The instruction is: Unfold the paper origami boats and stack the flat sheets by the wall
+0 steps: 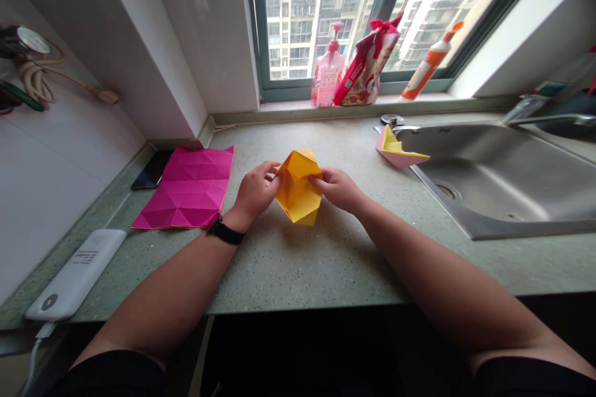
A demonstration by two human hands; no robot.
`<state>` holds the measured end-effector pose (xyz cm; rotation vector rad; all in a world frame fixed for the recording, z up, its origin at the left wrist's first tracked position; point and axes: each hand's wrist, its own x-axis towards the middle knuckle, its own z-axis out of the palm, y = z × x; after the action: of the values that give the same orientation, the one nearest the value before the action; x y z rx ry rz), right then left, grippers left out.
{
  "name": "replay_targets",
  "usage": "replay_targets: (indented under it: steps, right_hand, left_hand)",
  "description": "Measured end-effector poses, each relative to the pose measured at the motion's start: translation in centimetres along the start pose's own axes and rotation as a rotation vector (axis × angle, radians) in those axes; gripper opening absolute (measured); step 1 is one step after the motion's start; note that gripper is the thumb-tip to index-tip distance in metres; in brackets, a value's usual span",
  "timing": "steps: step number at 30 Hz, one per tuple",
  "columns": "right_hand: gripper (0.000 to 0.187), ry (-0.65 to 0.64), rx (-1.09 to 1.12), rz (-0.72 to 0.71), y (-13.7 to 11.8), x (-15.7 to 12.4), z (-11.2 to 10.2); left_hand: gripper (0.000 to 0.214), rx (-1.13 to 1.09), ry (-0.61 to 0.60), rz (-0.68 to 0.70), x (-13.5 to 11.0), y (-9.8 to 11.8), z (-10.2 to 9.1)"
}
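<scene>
The yellow paper (298, 189), folded into a faceted shape, sits at the centre of the frame, pinched between both hands above the speckled counter (298, 267). Whether its lower tip touches the counter cannot be told. The left hand (255, 193), with a black watch (226, 231) on its wrist, curls its fingers (272, 173) around the paper's left edge. The right hand (338, 189) comes in from the other side, its fingers (316, 181) closed on the right edge and reaching slightly into a fold. Both are gripping, not released. This two-sided hold seems to keep the folds steady and the paper turned up toward the head camera.

To the left lies a magenta sheet (186, 189), flat and creased into a triangular grid, with a phone (151, 170) just beside its upper edge. A small pink-and-yellow folded piece (398, 149) rests by the rim of the steel sink (493, 180), at right. Along the windowsill, upper centre, stand a pink soap pump (328, 68), a red bag (367, 62) and an orange bottle (431, 62) — all well out of reach of the fingers' work. A white power bank (74, 274) lies at lower left, its cable running off the frame.
</scene>
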<state>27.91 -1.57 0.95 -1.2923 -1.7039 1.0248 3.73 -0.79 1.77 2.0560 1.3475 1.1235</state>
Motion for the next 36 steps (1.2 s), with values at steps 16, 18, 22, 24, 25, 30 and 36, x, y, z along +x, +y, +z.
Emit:
replay_targets:
  steps: [16, 18, 22, 24, 25, 30, 36]
  right_hand:
    - [0.028, -0.109, -0.142, -0.063, -1.0, -1.0, -0.4]
    - [0.027, -0.122, -0.08, -0.033, -0.9, -0.9, -0.5]
    - [0.022, -0.145, -0.032, 0.004, -0.9, -0.7, -0.9]
    - [0.022, -0.156, -0.038, 0.019, -0.9, -0.7, -1.0]
    - [0.023, -0.166, -0.043, 0.026, -0.9, -0.7, -1.1]
    - [0.027, -0.211, -0.073, 0.039, -0.8, -0.7, -1.1]
    - [0.027, -0.215, -0.145, 0.008, -1.2, -0.7, -1.4]
  left_hand:
    - [0.042, -0.033, 0.023, 0.2, -0.5, -0.9, 0.0]
    - [0.042, -0.003, 0.003, 0.249, -0.5, -1.0, -0.1]
    - [0.046, 0.092, 0.02, 0.455, -0.4, -1.1, -0.5]
    - [0.043, 0.148, 0.045, 0.549, -0.3, -1.1, -0.6]
    - [0.041, 0.17, 0.048, 0.577, -0.2, -1.1, -0.6]
    - [0.022, 0.235, 0.0, 0.576, -0.2, -1.2, -0.6]
    - [0.015, 0.087, -0.004, 0.537, -0.4, -0.5, -0.8]
